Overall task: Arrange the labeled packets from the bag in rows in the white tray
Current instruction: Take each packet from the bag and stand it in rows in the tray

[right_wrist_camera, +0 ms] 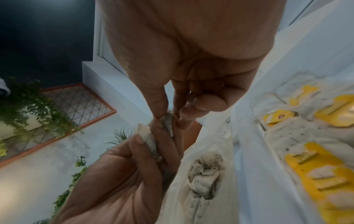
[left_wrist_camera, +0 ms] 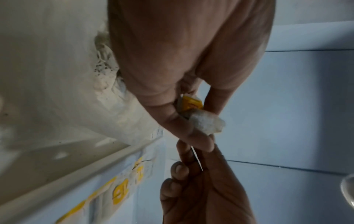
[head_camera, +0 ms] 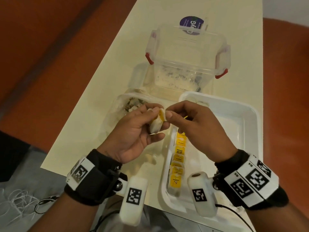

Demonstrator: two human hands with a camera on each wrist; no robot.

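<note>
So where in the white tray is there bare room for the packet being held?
White tray: bare floor right of the packet row, through to the right wall. Crowded along its left wall, where that row runs.

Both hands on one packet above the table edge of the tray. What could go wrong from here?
1. The left hand grips the packet while the right hand pinches its edge; pulling apart may tear it and spill its filling.
2. The hands work beside the white tray, not over it, so a dropped packet would likely miss it.
3. The row of packets lies just under the right wrist; lowering the hand carelessly could disturb it.
</note>
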